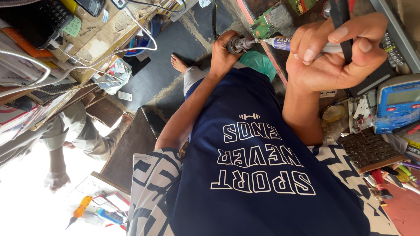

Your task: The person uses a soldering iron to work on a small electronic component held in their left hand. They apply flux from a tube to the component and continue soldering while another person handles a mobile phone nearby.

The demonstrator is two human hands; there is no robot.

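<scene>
Small dark round part (236, 43) clamped in left hand (223, 54), held off the surface (280, 65) edge so the tube nozzle reaches it. Right hand (334, 52) grip closed around white glue-type tube (302, 44), tip touching the part. Green circuit board (262, 27) just beside. Blue multimeter (398, 102) to the right. Another person's sleeve (74, 126) well apart.

The person wears a dark navy T-shirt (262, 175) with white block lettering and a small white dumbbell emblem, over shorts (151, 183) in a bold navy-and-white zigzag pattern. Both forearms are bare, the left hand (223, 48) and right hand (334, 52) ungloved, one foot (178, 63) unshod.
</scene>
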